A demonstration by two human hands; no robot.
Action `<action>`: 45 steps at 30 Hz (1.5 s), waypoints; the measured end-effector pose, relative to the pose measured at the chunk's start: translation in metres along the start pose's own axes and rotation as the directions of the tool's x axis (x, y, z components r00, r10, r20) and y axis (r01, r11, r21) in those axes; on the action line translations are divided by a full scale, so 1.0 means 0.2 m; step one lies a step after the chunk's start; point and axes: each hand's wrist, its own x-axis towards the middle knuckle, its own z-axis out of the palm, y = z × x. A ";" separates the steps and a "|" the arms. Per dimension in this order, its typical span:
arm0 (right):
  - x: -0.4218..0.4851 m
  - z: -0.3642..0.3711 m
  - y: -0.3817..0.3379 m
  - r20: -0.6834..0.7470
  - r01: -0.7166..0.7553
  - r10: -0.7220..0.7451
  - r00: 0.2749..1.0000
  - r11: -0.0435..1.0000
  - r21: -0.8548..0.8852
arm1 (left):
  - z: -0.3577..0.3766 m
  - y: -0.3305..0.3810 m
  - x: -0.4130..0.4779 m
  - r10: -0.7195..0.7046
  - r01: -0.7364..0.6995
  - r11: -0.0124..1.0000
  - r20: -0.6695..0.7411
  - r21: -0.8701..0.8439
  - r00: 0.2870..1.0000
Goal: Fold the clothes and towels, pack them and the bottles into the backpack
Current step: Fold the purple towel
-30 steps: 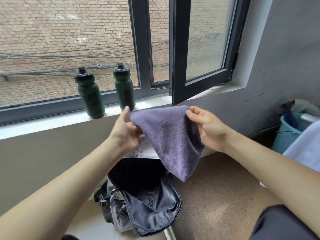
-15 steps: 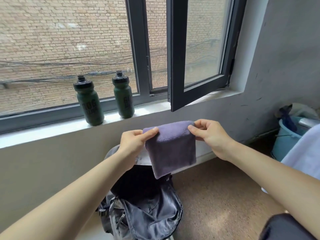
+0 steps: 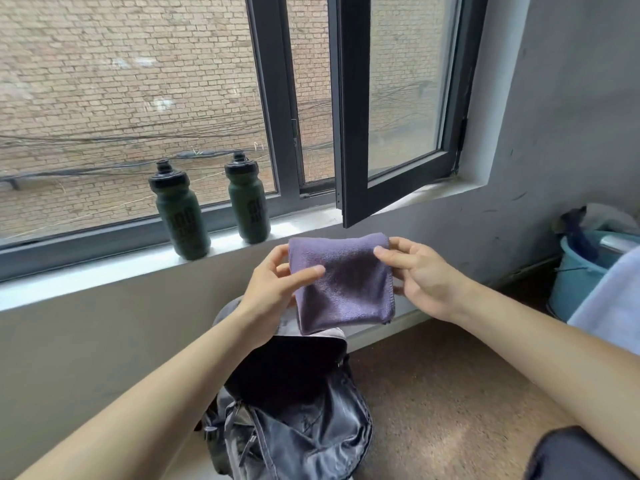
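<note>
A small purple towel [image 3: 344, 282], folded into a rough square, hangs in the air between my hands. My left hand [image 3: 273, 289] pinches its left edge, thumb across the front. My right hand [image 3: 420, 275] grips its upper right corner. Directly below stands a dark grey backpack [image 3: 298, 427] on the floor, its top wide open and its inside dark. Two dark green bottles [image 3: 181, 216] [image 3: 247, 204] with black caps stand upright on the white window sill [image 3: 104, 271], up and to the left of the towel.
An open black window sash [image 3: 356, 109] juts inward just above the towel. A light blue bucket [image 3: 575, 275] with items in it stands by the right wall. White cloth [image 3: 613, 299] lies at the right edge, dark fabric [image 3: 575, 455] at the bottom right. The floor [image 3: 450, 393] is brown.
The towel went from a hanging pointed shape to a compact folded square. Both hands dropped lower and closer over the backpack, and the left thumb now lies across the towel's front.
</note>
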 end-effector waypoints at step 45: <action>-0.04 0.13 0.16 0.420 0.291 -0.025 0.907 0.757 -0.585 | -0.16 -0.12 -0.06 -0.466 0.190 0.817 0.427 0.545 0.775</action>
